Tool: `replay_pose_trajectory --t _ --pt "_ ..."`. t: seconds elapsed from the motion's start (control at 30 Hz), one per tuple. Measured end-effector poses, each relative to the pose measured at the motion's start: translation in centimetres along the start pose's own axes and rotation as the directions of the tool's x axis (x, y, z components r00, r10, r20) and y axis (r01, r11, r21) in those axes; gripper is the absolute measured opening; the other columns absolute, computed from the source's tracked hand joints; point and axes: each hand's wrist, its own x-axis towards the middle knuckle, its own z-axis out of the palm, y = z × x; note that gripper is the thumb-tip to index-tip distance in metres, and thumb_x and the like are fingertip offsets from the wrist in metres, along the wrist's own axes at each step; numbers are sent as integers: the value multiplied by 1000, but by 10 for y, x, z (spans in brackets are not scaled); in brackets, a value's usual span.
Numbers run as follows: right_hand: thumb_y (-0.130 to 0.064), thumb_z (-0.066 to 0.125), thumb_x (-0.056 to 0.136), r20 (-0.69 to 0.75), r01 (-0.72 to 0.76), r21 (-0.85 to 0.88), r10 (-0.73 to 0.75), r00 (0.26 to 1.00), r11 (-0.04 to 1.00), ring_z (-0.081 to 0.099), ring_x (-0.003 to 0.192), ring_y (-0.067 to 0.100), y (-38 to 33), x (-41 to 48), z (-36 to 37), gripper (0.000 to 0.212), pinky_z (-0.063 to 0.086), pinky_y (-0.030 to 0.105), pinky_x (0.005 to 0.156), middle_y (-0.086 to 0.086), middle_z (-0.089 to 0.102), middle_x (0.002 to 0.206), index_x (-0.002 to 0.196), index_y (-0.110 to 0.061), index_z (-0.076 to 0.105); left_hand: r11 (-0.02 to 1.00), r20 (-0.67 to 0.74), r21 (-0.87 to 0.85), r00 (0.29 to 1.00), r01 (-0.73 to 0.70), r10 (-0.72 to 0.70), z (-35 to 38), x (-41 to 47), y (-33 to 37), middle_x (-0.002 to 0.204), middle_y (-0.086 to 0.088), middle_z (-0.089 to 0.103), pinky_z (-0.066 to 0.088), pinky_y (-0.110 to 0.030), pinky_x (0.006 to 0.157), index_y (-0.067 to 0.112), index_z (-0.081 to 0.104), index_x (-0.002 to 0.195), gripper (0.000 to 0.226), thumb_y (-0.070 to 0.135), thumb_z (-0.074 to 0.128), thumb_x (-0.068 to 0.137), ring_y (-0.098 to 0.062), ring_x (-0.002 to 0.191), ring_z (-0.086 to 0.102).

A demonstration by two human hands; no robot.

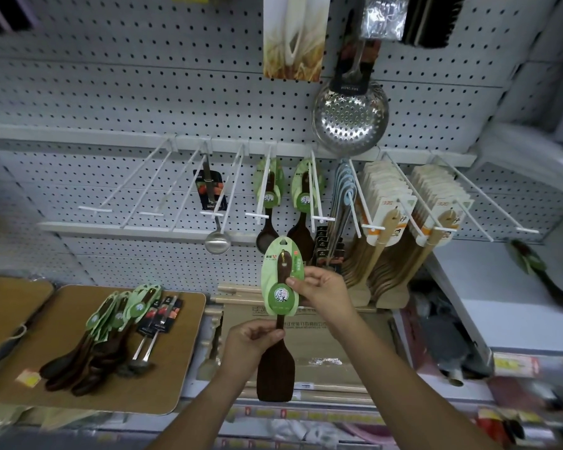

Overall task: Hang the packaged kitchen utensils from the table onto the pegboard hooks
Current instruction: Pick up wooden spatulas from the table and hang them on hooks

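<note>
spatula (275, 375), quantity one, dark wood with a green oval card (278, 287) on its handle, is held upright, blade down, in front of the pegboard (111, 92), below the row of white hooks (95, 210) and on none of them. left hand (254, 341): fingers curled round the bare handle just above the blade. right hand (322, 293): thumb and fingers pinch the right edge of the card. on the hooks hang two dark utensils with matching green cards (270, 196), side by side, one steel ladle (217, 243) to their left, and two packed rows of pale wooden spatulas (387, 196) to their right. one perforated steel skimmer (350, 118) hangs higher up. on the table (176, 368) at lower left lies a fanned pile of green-carded dark utensils (111, 323), overlapped so that the count cannot be told, with two steel utensils on black cards (161, 316) just beside it.
</note>
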Motion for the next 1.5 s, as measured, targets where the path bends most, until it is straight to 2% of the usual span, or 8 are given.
replay_pose_trajectory --t 0.3,0.6,0.73,0.9,1.07,1.17,1.3,1.5 --pt "-1 74 84 -56 112 46 -110 992 993 75 79 22 -7 -17 -16 12 61 32 67 11 78 90 96 -3 73 1000 31 0 999 -21 21 9 -2 4 88 -15 76 56 -21 73 0 76 91 17 -2 79 75 -15 77 71" --pt "1 73 85 -81 162 64 -157 984 985 75 77 19 -19 -22 -25 11 61 29 64 9 78 88 95 -3 73 999 51 -16 998 -45 46 23 4 7 86 -15 76 55 -18 72 2 75 89 17 -3 79 74 -14 76 71" --pt "3 73 84 -75 178 56 -173 982 982 75 76 17 -20 -24 -25 13 60 27 64 7 79 87 94 -6 73 998 76 3 995 -66 66 22 6 4 88 -19 75 56 -22 74 -3 74 92 20 -2 79 73 -17 78 70" --pt "2 73 84 -60 172 49 -169 984 984 75 79 21 -16 -28 -25 14 61 31 66 10 78 89 97 -3 73 997 86 13 993 -78 77 17 6 -1 90 -18 75 57 -26 79 -3 75 93 32 12 83 66 -22 82 71" --pt "3 72 85 -104 203 61 -196 975 977 75 77 20 -21 -25 -22 14 61 30 64 9 78 88 97 -2 73 997 89 2 993 -83 83 20 9 8 87 -14 76 56 -22 77 4 76 88 16 -1 79 73 -17 80 71" --pt "3 72 85 -142 208 44 -200 969 977 75 78 19 -26 -21 -23 14 61 28 63 9 78 89 97 -4 73 995 111 -23 989 -97 99 24 11 16 81 -7 77 55 -18 73 7 75 85 15 -4 77 75 -12 75 71" --pt "0 72 86 -180 184 14 -178 967 983 76 80 20 -28 -13 -22 13 61 32 68 8 79 89 95 -10 74 996 106 -5 990 -92 92 28 18 16 83 -10 76 53 -16 72 0 75 91 14 -3 76 77 -11 75 70" --pt "-6 73 88 -249 142 -14 -141 958 990 75 88 19 -30 15 -17 13 59 35 84 4 79 90 93 -17 73 992 102 46 988 -120 114 35 41 23 81 2 77 53 -16 74 14 75 89 14 3 76 80 -6 78 70"
